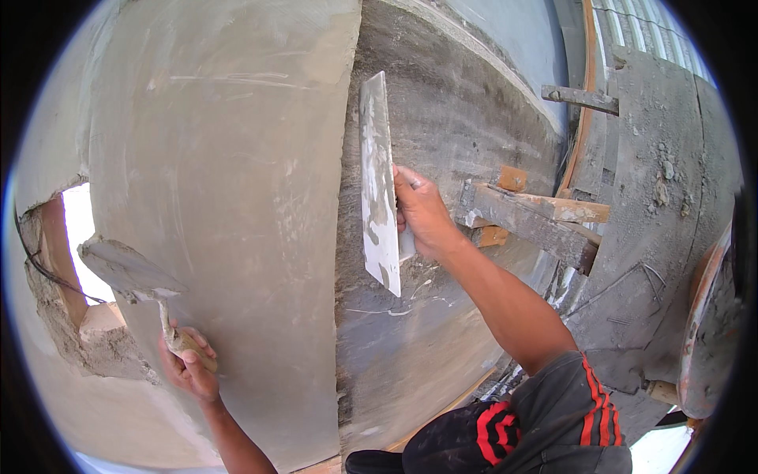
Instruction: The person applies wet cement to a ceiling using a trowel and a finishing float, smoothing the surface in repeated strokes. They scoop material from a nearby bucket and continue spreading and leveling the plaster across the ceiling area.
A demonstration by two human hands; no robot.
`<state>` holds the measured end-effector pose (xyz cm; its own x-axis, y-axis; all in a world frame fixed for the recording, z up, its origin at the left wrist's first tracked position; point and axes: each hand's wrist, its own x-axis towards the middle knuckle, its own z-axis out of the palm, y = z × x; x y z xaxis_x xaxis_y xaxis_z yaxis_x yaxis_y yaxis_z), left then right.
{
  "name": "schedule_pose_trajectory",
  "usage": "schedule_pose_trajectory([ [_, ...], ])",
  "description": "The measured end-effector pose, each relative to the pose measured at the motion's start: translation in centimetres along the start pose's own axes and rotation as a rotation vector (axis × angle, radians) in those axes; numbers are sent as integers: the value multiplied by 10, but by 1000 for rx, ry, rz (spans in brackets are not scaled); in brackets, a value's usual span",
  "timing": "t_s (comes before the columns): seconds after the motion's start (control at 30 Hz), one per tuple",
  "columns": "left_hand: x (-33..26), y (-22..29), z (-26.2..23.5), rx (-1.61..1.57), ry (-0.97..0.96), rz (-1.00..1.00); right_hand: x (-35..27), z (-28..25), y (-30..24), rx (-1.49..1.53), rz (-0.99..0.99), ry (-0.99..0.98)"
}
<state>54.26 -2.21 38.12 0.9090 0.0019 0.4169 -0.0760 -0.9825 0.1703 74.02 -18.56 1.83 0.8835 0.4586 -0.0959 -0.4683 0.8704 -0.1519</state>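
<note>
Currently, right hand: fingers curled closed around the grip at the back of the float, the thumb side uppermost.
Float: a long white rectangular blade smeared with grey, tilted nearly edge-on; whether it touches the wall, I cannot tell.
Left hand: below and left of the float, fingers wrapped around a handle, the thumb lying against it.
Trowel: left of the float, its mortar-coated blade pointing up and away from the left hand.
Smooth plaster: mostly left of the float, ending in a ragged upright edge beside it.
Dark rough strip: behind and right of the float.
Wall opening: far left of the float, near the trowel, with broken edges and a black cable.
Timber pieces: right of the float, beyond the right hand.
Grey boards: farther right of the float, spattered with mortar crumbs.
</note>
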Motion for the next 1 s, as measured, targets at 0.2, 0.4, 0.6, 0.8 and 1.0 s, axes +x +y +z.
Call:
schedule_pose_trajectory([
  [0.2,3,-5,4,-21,9,2,70,-11,-48,20,-208,-20],
  [0.4,0,-5,0,0,15,-1,95,3,-62,-9,-229,-57],
  [0.6,-1,-1,1,-12,15,10,66,8,-51,7,-82,-55],
  [0.8,-4,-5,2,-2,20,32,-8,-2,1,-17,64,-27],
  [1.0,-2,-7,-6,44,11,11,18,-44,-46,-347,-224,183],
])
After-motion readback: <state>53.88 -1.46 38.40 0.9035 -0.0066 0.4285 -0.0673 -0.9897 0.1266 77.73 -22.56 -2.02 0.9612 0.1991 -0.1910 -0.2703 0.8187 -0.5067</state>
